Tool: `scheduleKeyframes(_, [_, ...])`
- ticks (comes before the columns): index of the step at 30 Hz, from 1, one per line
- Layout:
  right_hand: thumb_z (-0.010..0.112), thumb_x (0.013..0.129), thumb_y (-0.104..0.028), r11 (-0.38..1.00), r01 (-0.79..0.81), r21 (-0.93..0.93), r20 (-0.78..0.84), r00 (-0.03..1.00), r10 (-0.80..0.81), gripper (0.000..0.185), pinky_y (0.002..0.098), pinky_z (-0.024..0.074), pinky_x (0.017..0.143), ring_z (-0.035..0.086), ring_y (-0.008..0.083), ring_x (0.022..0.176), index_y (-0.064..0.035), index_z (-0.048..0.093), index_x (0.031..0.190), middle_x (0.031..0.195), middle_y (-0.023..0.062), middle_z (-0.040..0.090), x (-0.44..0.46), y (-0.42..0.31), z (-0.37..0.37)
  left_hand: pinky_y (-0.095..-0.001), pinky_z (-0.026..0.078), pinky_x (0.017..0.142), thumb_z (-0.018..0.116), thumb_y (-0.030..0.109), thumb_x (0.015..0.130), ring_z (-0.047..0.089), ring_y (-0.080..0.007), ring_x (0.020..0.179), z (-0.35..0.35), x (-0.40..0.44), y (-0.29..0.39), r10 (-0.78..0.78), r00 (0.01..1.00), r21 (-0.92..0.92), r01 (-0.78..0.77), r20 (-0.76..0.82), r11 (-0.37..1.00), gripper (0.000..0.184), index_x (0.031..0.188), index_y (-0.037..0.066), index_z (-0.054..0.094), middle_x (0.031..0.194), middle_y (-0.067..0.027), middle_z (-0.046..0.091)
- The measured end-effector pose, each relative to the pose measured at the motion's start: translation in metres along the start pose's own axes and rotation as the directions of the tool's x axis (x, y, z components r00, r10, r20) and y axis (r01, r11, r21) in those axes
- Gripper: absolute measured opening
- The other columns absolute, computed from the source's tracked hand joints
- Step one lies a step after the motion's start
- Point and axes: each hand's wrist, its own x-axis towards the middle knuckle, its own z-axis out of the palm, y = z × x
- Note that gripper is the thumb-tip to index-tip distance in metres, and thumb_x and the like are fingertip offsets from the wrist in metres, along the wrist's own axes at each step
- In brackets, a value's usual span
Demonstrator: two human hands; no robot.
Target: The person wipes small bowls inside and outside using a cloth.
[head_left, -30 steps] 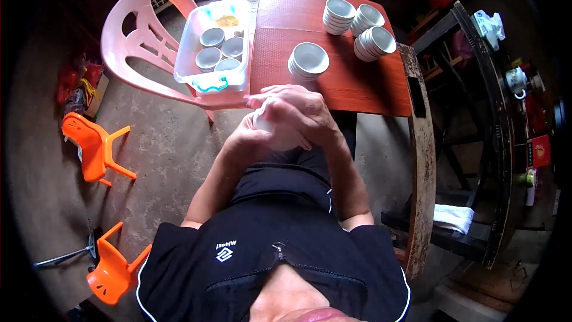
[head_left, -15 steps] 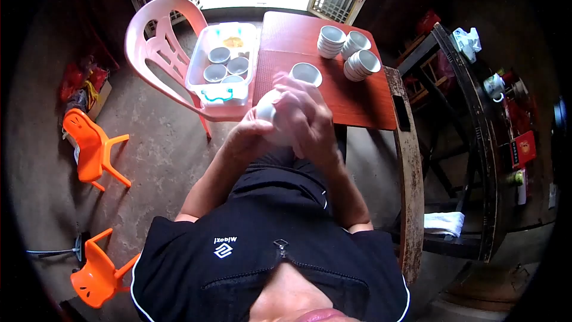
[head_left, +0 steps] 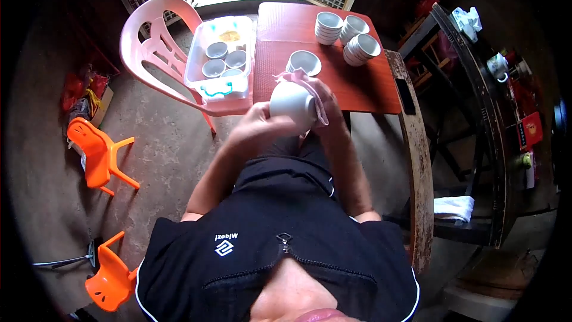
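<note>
A white bowl [head_left: 289,102] is tilted on its side in front of my body, near the table's front edge. My left hand [head_left: 257,126] grips it from the left with fingers wrapped round it. At the bowl's rim, my right hand [head_left: 329,107] is closed on a pink cloth [head_left: 319,102] pressed against the bowl. Just beyond, a stack of bowls [head_left: 304,62] stands on the red table [head_left: 280,30], partly hidden by the cloth. Three more stacks, one of them here [head_left: 328,27], stand at the table's back right.
A clear plastic box [head_left: 196,62] with several bowls rests on a pink chair [head_left: 134,39] left of the table. Orange chairs [head_left: 98,158] are at the left. A worn wooden bench [head_left: 420,185] and a dark frame [head_left: 485,143] with a white towel [head_left: 454,208] stand at the right.
The bowl in my hands has turned so its outer side faces up and its rim points right. My right hand has moved with the cloth to the rim. The view has shifted slightly.
</note>
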Motion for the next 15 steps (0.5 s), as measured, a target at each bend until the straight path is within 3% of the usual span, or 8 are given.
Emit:
scheduleKeyframes(2, [0.055, 0.088, -0.013, 0.937, -0.255, 0.237, 0.181, 0.960, 0.215, 0.027, 0.0338, 0.0491, 0.086, 0.062, 0.0250, 0.098, 0.0011, 0.058, 0.111, 0.105, 0.0136, 0.064, 0.020, -0.028, -0.004, -0.0326, 0.051, 0.083, 0.069, 0.016, 0.082, 0.063, -0.0175, 0.090, -0.012, 0.005, -0.001, -0.127, 0.985, -0.366, 0.163, 0.120, 0.916, 0.037, 0.109, -0.006, 0.057, 0.102, -0.0106, 0.064])
scheduleKeyframes(4, [0.051, 0.092, -0.015, 0.816, -0.470, 0.336, 0.192, 0.882, 0.429, 0.023, 0.0326, 0.0503, 0.082, 0.064, 0.0224, 0.091, 0.0020, 0.061, 0.104, 0.097, 0.0113, 0.066, 0.023, -0.040, -0.003, -0.0344, 0.051, 0.086, 0.068, 0.012, 0.082, 0.064, -0.0212, 0.092, -0.020, 0.011, -0.012, -0.070, 0.988, -0.477, 0.127, 0.137, 0.869, 0.038, 0.113, -0.006, 0.055, 0.103, -0.0126, 0.064])
scheduleKeyframes(6, [0.049, 0.094, -0.018, 0.968, -0.218, 0.126, -0.077, 0.971, 0.228, 0.027, 0.0338, 0.0489, 0.086, 0.062, 0.0217, 0.097, 0.0030, 0.058, 0.109, 0.102, 0.0130, 0.064, 0.010, -0.018, 0.008, -0.0327, 0.051, 0.084, 0.067, 0.010, 0.082, 0.064, -0.0189, 0.092, -0.016, 0.011, -0.011, -0.033, 0.995, -0.484, 0.077, 0.098, 0.871, 0.034, 0.111, -0.006, 0.057, 0.103, -0.0119, 0.064])
scheduleKeyframes(8, [0.048, 0.096, -0.021, 0.991, -0.044, -0.127, -0.342, 0.940, -0.003, 0.032, 0.0355, 0.0479, 0.089, 0.059, 0.0222, 0.103, 0.0031, 0.054, 0.115, 0.110, 0.0152, 0.062, -0.010, -0.009, 0.032, -0.0301, 0.051, 0.082, 0.067, 0.006, 0.081, 0.063, -0.0146, 0.090, -0.010, 0.013, -0.023, 0.168, 0.986, -0.338, -0.160, -0.006, 0.927, 0.028, 0.106, -0.005, 0.060, 0.101, -0.0099, 0.065])
scheduleKeyframes(9, [0.049, 0.097, -0.026, 0.974, -0.005, 0.226, -0.487, 0.866, 0.117, 0.039, 0.0358, 0.0470, 0.091, 0.058, 0.0232, 0.105, 0.0027, 0.048, 0.122, 0.118, 0.0163, 0.058, -0.019, 0.000, 0.047, -0.0277, 0.050, 0.080, 0.068, 0.003, 0.080, 0.062, -0.0115, 0.087, -0.015, 0.013, -0.032, 0.201, 0.979, -0.187, -0.195, 0.015, 0.963, 0.024, 0.102, -0.005, 0.063, 0.099, -0.0078, 0.066])
scheduleKeyframes(10, [0.049, 0.097, -0.027, 0.985, -0.040, 0.168, -0.432, 0.895, 0.110, 0.040, 0.0349, 0.0466, 0.092, 0.058, 0.0225, 0.105, 0.0028, 0.047, 0.123, 0.119, 0.0157, 0.057, -0.021, 0.006, 0.044, -0.0273, 0.050, 0.080, 0.069, 0.002, 0.079, 0.062, -0.0116, 0.085, -0.023, 0.015, -0.044, 0.208, 0.978, 0.081, -0.209, 0.015, 0.975, 0.024, 0.102, -0.005, 0.063, 0.096, -0.0068, 0.066])
scheduleKeyframes(12, [0.049, 0.097, -0.029, 0.995, -0.094, 0.042, -0.313, 0.944, 0.103, 0.042, 0.0331, 0.0457, 0.093, 0.058, 0.0212, 0.105, 0.0029, 0.045, 0.125, 0.119, 0.0146, 0.056, -0.021, 0.014, 0.025, -0.0271, 0.049, 0.080, 0.070, 0.002, 0.078, 0.062, -0.0117, 0.085, -0.008, 0.008, -0.029, 0.143, 0.989, 0.162, -0.138, -0.020, 0.977, 0.025, 0.101, -0.006, 0.063, 0.096, -0.0067, 0.066])
scheduleKeyframes(15, [0.049, 0.097, -0.029, 0.951, -0.232, 0.206, -0.024, 0.970, 0.242, 0.040, 0.0307, 0.0483, 0.087, 0.058, 0.0185, 0.103, 0.0024, 0.050, 0.121, 0.113, 0.0140, 0.060, 0.008, -0.031, 0.010, -0.0340, 0.051, 0.085, 0.067, 0.012, 0.083, 0.064, -0.0181, 0.091, -0.010, 0.001, -0.011, 0.002, 0.999, -0.375, 0.018, 0.053, 0.927, 0.033, 0.110, -0.005, 0.059, 0.102, -0.0119, 0.065])
